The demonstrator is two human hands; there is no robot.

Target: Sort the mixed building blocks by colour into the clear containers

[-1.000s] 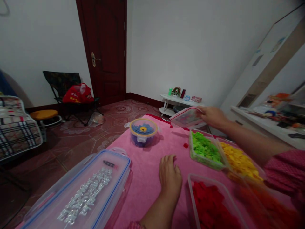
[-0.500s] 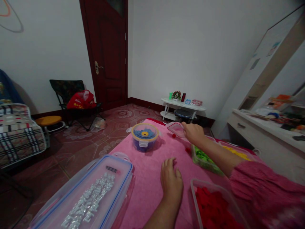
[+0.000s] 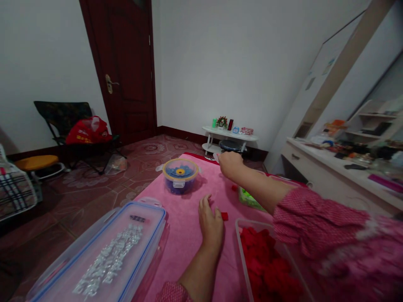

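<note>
Left hand [image 3: 211,222] lies open on the pink cloth [image 3: 185,226] beside a red piece [image 3: 224,216]; right hand [image 3: 231,163] curls closed on a mostly hidden clear lid [image 3: 216,156] at the cloth's far end

I see on feed beyond grip [image 3: 231,164]: white wall [image 3: 214,58], low white two-tier table [image 3: 228,134]; left, dark-red panelled wooden door [image 3: 126,63], patterned reddish tile floor [image 3: 94,181]; right, white drawered dresser [image 3: 315,168].

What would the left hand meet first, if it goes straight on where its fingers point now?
Past some pink cloth, the left hand would probably meet the right side of the round container, though it might just pass beside it; depth is unclear.
</note>
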